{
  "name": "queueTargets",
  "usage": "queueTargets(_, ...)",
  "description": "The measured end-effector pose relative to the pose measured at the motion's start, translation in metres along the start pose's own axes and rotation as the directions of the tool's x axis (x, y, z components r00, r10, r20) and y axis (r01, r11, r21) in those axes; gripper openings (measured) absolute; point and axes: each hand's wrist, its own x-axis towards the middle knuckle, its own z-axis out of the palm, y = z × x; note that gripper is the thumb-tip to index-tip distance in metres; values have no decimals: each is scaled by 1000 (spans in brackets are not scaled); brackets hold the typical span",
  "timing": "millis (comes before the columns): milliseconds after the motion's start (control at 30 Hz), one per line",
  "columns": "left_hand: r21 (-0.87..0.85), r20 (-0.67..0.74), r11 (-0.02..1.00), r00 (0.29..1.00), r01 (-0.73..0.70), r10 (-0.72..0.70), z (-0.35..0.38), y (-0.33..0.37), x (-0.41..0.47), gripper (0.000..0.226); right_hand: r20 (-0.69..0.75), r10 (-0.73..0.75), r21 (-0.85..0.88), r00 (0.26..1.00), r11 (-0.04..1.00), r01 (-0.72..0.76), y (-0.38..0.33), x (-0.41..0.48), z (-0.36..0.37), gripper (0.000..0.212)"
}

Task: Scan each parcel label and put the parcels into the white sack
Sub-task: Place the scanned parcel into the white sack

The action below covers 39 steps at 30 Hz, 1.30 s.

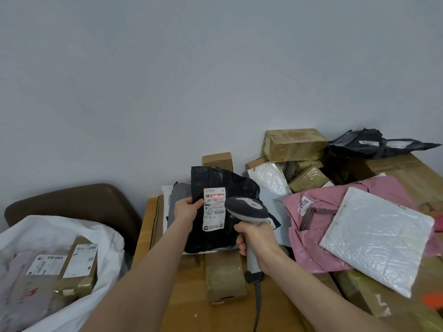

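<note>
Tabletop [215, 317]: covered right and rear with an unsorted pile of parcels. Tape-wrapped box [293, 144] on top at the back wall; dark bag [359, 144] to its right.

Sack [79, 305]: stands left of the tabletop, below its edge, mouth open and facing up. Contents visible: one brown box [81, 281] with a white label on top, and left of it, touching, a flat pale parcel [28, 283], also labelled. Anything deeper is hidden. Brown chair [72, 202] behind the sack.

Pink parcel [309, 236]: lies right of both hands, label up. White mailer [376, 240] rests on its right half, tilted.

Black parcel [213, 238]: held up over the tabletop's left end, face toward the camera, roughly upright. Left hand [185, 208] grips its left edge, thumb on the front just beside the label [214, 209].

Scanner [247, 209]: right hand [257, 240] closed round the handle, head pointing at the black parcel, just right of the label and close to it. Cable runs down from the handle.

Red scan line [217, 195]: falls across the barcode at the top of the label.
</note>
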Motion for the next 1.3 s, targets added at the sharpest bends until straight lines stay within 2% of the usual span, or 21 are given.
queueTargets(733,-40,17,999,1000,8,-8,-11,2,1,23,-14,25,43,1000,999,-24,0,1,17,15)
queueTargets(1300,-35,155,999,988,5,0,-34,1,21,19,-128,3,79,992,997,7,16,-2,62,17)
